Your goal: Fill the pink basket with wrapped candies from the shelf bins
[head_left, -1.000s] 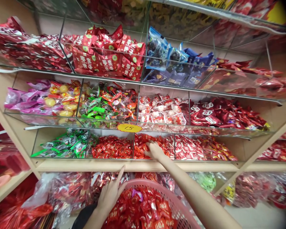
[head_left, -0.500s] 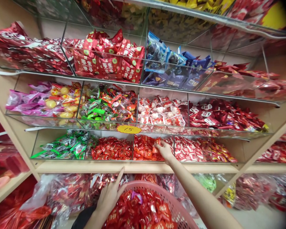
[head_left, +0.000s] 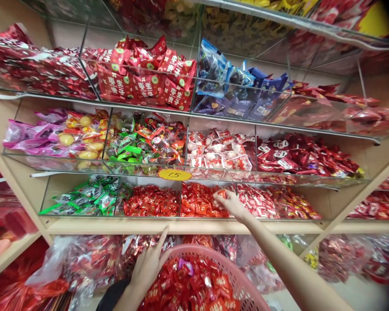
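Observation:
My right hand [head_left: 231, 203] is at the right side of the bottom-shelf compartment of red-wrapped candies [head_left: 197, 203]. Its thumb and fingers pinch a red-wrapped candy [head_left: 221, 194], partly hidden by the fingers. My left hand [head_left: 148, 262] lies at the left rim of a pink plastic basket [head_left: 243, 272], with the index finger stretched toward the shelf edge and the thumb apart. Inside the basket are many red-wrapped candies [head_left: 197, 287] and a single purple-wrapped candy [head_left: 185, 266].
Clear dividers split the shelves into compartments of wrapped sweets. A yellow price tag [head_left: 175, 174] reading 15 hangs above the bottom row. The wooden shelf edge [head_left: 116, 226] runs between basket and candies. Plastic bags of sweets [head_left: 90, 263] lie below.
My right hand has shifted slightly right and up, and its fingers now show a candy pinched between them. My left hand and the basket stay nearly in place.

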Tool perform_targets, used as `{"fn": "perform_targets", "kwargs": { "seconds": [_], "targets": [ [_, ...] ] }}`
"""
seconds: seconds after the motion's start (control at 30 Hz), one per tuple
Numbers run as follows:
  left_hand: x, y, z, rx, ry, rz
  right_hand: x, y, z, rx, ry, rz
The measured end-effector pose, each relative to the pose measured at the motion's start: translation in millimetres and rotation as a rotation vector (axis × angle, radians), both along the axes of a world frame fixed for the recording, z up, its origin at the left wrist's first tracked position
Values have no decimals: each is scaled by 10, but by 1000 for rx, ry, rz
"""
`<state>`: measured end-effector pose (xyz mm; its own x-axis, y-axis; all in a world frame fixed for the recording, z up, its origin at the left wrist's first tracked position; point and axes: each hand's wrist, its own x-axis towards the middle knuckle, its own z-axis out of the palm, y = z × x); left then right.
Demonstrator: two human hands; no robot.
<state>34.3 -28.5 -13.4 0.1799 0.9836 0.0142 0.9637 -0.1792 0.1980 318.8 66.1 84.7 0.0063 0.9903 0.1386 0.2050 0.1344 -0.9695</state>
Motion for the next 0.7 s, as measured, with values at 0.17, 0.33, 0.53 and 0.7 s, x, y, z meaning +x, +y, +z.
{"fn": "perform_targets", "kwargs": {
  "seconds": [0.17,0.33,0.53,0.7],
  "targets": [
    [3,13,-24,21,25,1,161,1,129,92,-653,274],
    [-5,7,-38,30,31,-2,205,56,146,-80,-817,338],
    [-7,-5,-28,47,37,-8,105,93,105,-109,-866,314],
    [-5,2,-11,31,38,-7,112,-101,230,-8,-782,254]
  ]
}}
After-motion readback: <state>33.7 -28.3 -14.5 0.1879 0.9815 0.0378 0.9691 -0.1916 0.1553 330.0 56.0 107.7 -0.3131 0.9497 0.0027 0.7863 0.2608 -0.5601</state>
